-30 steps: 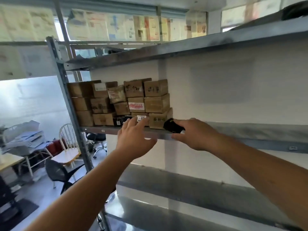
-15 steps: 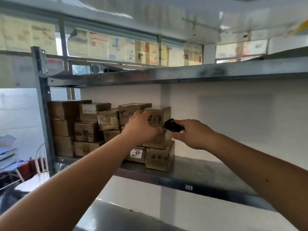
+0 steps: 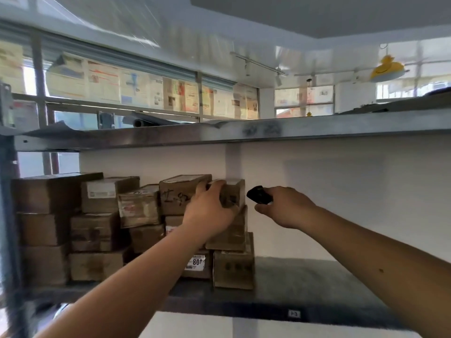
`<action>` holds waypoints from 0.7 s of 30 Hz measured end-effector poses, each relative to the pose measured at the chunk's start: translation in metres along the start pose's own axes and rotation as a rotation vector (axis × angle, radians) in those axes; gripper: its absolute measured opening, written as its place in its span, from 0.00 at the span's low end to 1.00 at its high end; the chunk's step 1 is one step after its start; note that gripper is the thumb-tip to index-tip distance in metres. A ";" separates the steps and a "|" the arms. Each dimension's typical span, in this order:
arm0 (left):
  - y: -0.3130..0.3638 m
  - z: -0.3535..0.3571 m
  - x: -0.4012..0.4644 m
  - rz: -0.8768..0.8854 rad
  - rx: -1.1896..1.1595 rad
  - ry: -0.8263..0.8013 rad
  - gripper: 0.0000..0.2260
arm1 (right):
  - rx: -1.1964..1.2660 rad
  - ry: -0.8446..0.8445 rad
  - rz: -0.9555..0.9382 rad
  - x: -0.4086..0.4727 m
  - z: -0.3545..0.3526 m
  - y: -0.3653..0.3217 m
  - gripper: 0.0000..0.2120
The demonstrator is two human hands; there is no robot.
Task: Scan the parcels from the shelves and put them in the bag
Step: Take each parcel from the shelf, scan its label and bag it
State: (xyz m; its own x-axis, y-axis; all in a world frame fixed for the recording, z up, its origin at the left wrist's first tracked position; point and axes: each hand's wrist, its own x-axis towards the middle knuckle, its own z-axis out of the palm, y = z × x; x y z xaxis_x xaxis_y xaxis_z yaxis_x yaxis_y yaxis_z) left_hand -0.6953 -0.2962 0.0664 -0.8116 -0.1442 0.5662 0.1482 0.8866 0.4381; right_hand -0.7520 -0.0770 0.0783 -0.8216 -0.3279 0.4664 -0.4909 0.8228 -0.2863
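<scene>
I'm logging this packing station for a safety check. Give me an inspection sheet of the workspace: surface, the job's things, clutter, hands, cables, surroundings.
Surface: grey metal shelf, bare on its right half; a small tag on its front edge.
Job's things: brown cardboard parcels stacked in rows at the shelf's left; top right parcel is being gripped; black scanner held beside it. No bag in view.
Clutter: nothing seen on this shelf.
Hands: left hand grips the top right parcel; right hand holds the scanner.
Cables: nothing seen.
Surroundings: upper shelf overhead, papers covering the windows, yellow duck-shaped ornament hanging from the ceiling.
</scene>
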 end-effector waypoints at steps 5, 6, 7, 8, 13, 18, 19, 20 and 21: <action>0.003 0.005 0.010 0.070 -0.318 0.132 0.24 | -0.015 -0.037 0.113 0.000 0.009 0.007 0.28; 0.006 0.005 0.014 0.046 -0.372 0.122 0.23 | -0.022 -0.035 0.124 0.000 0.009 0.008 0.28; 0.009 0.005 0.017 0.007 -0.411 0.093 0.21 | -0.028 -0.034 0.131 0.000 0.008 0.009 0.28; 0.012 0.006 0.021 -0.046 -0.455 0.038 0.22 | -0.031 -0.036 0.135 0.000 0.007 0.010 0.27; 0.030 0.006 0.044 -0.298 -0.793 -0.157 0.30 | -0.031 -0.021 0.144 0.003 0.003 0.009 0.27; 0.029 -0.001 0.059 -0.453 -0.920 -0.240 0.23 | -0.021 -0.016 0.145 0.004 0.003 0.004 0.27; 0.028 -0.002 0.057 -0.457 -0.940 -0.254 0.20 | -0.011 -0.016 0.146 0.004 0.004 0.005 0.27; 0.026 -0.003 0.055 -0.451 -0.964 -0.256 0.19 | 0.007 -0.010 0.147 0.003 0.004 0.005 0.27; 0.024 -0.002 0.053 -0.436 -0.994 -0.248 0.19 | 0.028 0.002 0.147 0.002 0.004 0.006 0.28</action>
State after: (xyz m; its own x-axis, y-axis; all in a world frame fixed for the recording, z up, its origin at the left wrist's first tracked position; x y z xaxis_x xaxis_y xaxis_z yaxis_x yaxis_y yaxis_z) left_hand -0.7340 -0.2835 0.1085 -0.9786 -0.1666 0.1211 0.1196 0.0186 0.9926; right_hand -0.7577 -0.0747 0.0744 -0.8848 -0.2036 0.4192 -0.3729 0.8489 -0.3747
